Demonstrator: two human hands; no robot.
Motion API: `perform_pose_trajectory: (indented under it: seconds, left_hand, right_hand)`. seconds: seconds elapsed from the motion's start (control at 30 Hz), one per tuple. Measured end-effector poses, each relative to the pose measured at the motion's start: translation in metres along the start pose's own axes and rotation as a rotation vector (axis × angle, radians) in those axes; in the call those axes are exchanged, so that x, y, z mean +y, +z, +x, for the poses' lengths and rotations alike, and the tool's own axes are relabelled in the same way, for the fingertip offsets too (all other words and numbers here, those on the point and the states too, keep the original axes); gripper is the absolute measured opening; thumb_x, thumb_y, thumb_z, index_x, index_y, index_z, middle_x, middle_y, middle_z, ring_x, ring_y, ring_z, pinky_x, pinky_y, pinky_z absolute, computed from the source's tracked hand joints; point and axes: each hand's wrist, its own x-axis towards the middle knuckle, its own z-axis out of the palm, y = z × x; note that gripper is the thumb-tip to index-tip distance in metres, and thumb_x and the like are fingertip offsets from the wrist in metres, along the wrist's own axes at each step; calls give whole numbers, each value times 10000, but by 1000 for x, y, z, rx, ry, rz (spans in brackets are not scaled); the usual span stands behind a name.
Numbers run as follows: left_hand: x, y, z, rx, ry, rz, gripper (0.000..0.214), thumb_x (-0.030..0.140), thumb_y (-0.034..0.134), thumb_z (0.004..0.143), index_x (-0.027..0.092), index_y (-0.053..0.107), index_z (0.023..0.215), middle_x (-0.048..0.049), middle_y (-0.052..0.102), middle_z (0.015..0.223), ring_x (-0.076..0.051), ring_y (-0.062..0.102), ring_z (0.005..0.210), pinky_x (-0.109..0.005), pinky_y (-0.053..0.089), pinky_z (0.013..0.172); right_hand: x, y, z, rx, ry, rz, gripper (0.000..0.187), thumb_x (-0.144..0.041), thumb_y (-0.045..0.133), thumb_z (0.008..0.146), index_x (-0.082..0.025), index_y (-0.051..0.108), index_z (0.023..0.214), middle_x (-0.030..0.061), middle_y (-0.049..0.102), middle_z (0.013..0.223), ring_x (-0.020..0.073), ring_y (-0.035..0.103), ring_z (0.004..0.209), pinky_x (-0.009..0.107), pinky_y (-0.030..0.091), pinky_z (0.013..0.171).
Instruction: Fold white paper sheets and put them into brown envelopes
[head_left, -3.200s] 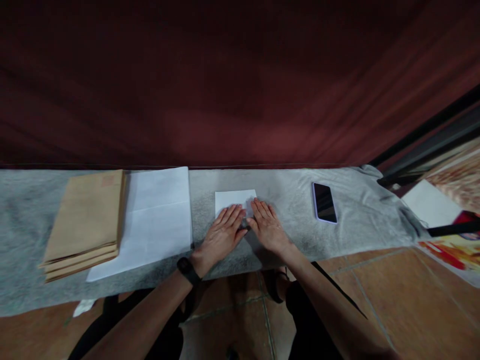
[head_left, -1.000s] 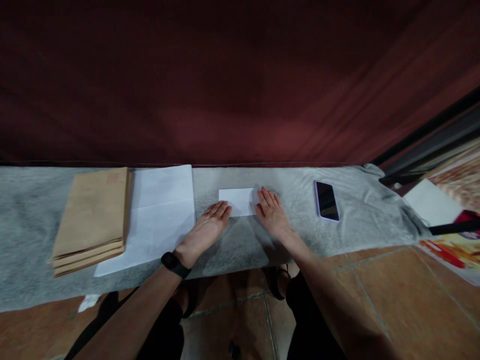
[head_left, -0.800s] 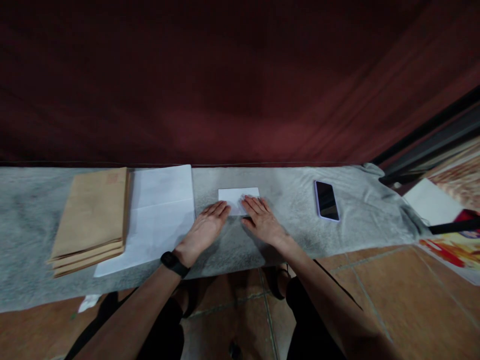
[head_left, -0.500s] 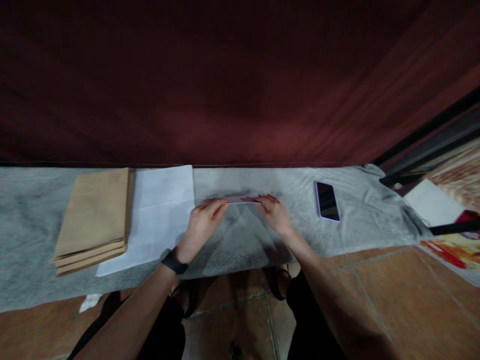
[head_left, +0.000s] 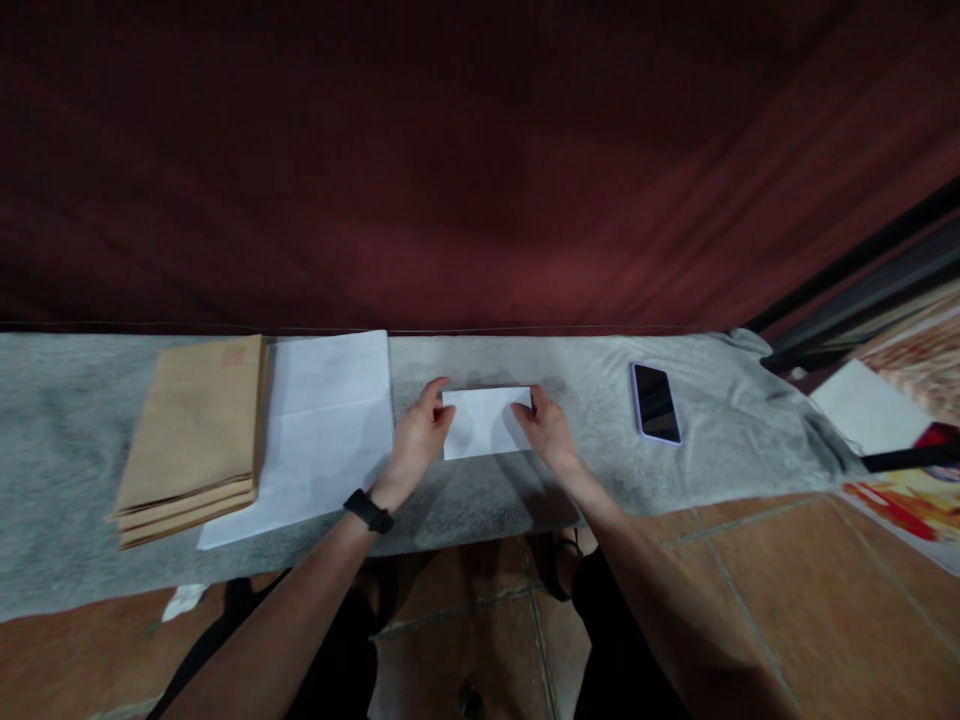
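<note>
A small folded white paper [head_left: 486, 422] lies on the grey cloth-covered table [head_left: 570, 380], straight in front of me. My left hand [head_left: 417, 438], with a black watch on the wrist, grips the paper's left edge between thumb and fingers. The paper's right edge is pinched by my right hand [head_left: 546, 430]. Both hands are closed on the paper, one at each end.
A stack of brown envelopes [head_left: 193, 436] and a pile of white sheets [head_left: 319, 430] lie at the left. A phone [head_left: 655, 402] lies face up at the right. A dark red curtain hangs behind the table. Tiled floor lies below; another white sheet [head_left: 862, 408] lies far right.
Earlier both palms pressed flat on the folded paper. The hands then lifted it edge-on and turned it over; it now lies flat again, held at both ends.
</note>
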Motion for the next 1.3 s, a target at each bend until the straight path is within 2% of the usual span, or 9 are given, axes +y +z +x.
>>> perform_pose_trajectory:
  seconds: [0.07,0.17,0.27,0.37,0.5,0.67,0.77,0.93,1.3]
  left_hand:
    - [-1,2,-2,8,54,243,503,235,557,904,198,554,1405,-14,697,798,-172,625,646,-289,484,650]
    - [1,4,-5,-24,99,480,532,240,478,958,193,484,1487,-96,756,1050,-232,710,807,-349,547,756]
    - [2,4,-6,-23,150,568,532,225,441,974,183,462,1503,-137,715,1256,-247,731,907,-368,574,824]
    - [4,4,-6,1,179,635,532,214,427,980,172,453,1509,-152,679,1302,-257,729,964,-382,578,869]
    - [9,12,-12,41,284,724,503,232,372,1010,138,481,1493,-191,558,1475,-324,602,1281,-476,486,1073]
    - [8,34,-29,-141,367,727,581,358,279,1060,50,401,1537,-200,418,1608,-298,362,1515,-493,308,1239]
    - [4,39,-37,-182,382,770,676,461,284,1055,13,348,1556,-211,357,1636,-303,277,1553,-498,240,1270]
    - [-1,37,-40,-145,381,797,728,529,295,1039,23,346,1561,-209,350,1638,-294,248,1563,-475,224,1277]
    - [-9,30,-41,-98,348,823,714,480,350,1028,10,332,1565,-232,313,1648,-328,253,1559,-508,227,1270]
  right_hand:
    - [-2,1,-4,22,-37,-187,350,-292,504,950,-182,623,1260,99,732,990,265,675,859,360,539,746]
    - [-8,2,-11,28,-100,-403,542,-212,451,979,-112,427,1512,183,645,1298,301,628,1128,415,517,970]
    - [-15,5,-17,-9,-182,-514,560,-214,448,998,-90,404,1542,208,534,1461,323,525,1293,467,436,1110]
    - [-21,12,-25,-71,-317,-477,521,-255,421,1031,-97,447,1527,170,433,1592,297,430,1428,454,374,1187]
    - [-24,25,-34,-147,-432,-428,523,-307,372,1061,-128,433,1549,116,407,1632,240,338,1523,445,304,1250]
    - [-22,33,-42,-174,-470,-468,547,-229,340,1045,-115,382,1578,104,384,1643,221,323,1537,441,249,1279]
    - [-19,35,-46,-160,-480,-522,586,-187,363,1020,-125,332,1602,93,341,1660,222,295,1549,445,214,1289]
    - [-16,34,-49,-129,-456,-563,563,-275,368,1054,-137,338,1599,98,316,1666,236,287,1552,468,187,1288]
    - [-6,19,-44,-134,-352,-582,578,-378,348,1078,-124,339,1597,128,312,1665,279,288,1551,518,182,1271]
